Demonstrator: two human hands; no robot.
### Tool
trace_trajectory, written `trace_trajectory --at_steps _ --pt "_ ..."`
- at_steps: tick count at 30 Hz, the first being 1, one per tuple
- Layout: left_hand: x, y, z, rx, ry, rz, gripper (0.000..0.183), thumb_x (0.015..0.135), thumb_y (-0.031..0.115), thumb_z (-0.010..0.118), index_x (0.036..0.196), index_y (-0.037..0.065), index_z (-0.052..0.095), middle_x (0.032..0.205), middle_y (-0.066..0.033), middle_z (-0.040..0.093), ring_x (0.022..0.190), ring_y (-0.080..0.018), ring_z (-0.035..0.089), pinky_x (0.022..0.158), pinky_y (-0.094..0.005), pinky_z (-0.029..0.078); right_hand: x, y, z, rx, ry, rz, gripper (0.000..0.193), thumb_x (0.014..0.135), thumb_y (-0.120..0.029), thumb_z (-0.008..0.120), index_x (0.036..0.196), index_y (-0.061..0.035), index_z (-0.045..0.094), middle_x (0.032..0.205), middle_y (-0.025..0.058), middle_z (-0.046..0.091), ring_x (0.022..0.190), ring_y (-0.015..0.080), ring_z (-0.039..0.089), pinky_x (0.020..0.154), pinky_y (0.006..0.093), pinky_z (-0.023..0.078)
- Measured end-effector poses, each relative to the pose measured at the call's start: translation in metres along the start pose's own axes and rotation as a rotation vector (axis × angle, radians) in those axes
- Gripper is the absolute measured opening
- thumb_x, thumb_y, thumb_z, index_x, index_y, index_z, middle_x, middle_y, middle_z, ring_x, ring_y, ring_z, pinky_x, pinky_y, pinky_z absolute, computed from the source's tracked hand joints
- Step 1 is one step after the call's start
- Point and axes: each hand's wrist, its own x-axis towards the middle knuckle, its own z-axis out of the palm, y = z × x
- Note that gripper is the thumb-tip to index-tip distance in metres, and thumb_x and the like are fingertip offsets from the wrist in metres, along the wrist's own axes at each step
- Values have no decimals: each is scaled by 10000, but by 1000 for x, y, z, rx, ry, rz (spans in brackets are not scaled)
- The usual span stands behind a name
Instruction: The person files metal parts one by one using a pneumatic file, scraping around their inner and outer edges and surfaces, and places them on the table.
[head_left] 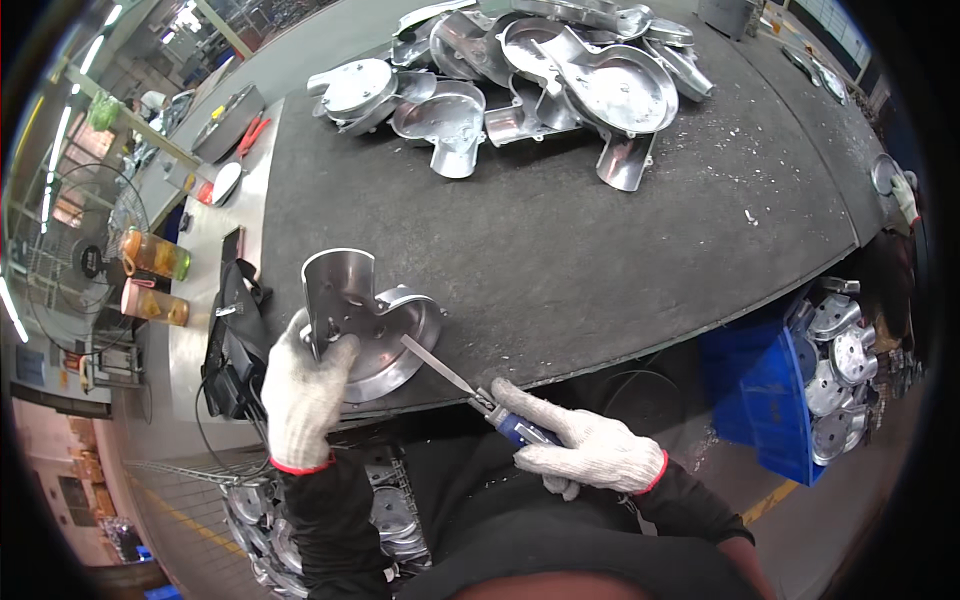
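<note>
At the table's near left edge, my white-gloved left hand (303,395) grips a shiny metal casting (340,283). This casting has a round, shallow bowl and a curved spout that stands up at its far side. My thumb presses inside the bowl, and the other fingers are mostly hidden behind the spout. My right hand (592,442), also gloved, is closed around the blue body of a handheld power file (522,430). Its flat, narrow blade (437,363) points up and left, with the tip at the bowl's right side; whether it touches the metal I cannot tell.
Similar castings (620,90) lie piled on the dark tabletop (560,260) at the far side. A blue crate (750,380) of metal parts stands below right. Bottles (155,303) and a black bag (235,340) are at left. Another person's gloved hand (906,197) holds a round part far right.
</note>
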Motion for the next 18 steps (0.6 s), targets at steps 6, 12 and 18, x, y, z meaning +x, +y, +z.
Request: trace_trajectory --at_steps 6,12,18 --pt "-20 -11 13 61 195 -26 371 857 194 729 1213 87 713 944 -130 777 862 -288 753 790 -392 555 16 -14 3 -30 -42 17 827 1016 -299 645 1692 -252 172 821 30 612 619 106 595 610 279 563" --pt "-24 -16 15 -13 195 -66 373 870 201 749 1220 80 708 959 -128 779 872 -278 759 800 -379 561 22 -21 11 94 -50 -57 828 1030 -391 611 1694 -218 147 878 49 597 608 119 581 564 288 544" --pt "-18 -13 16 -5 191 -42 448 880 150 734 1299 13 654 1068 -120 785 959 -225 746 868 -338 551 25 -44 36 -1070 379 -527 668 974 -268 596 1592 -126 389 813 173 646 565 272 654 501 409 519"
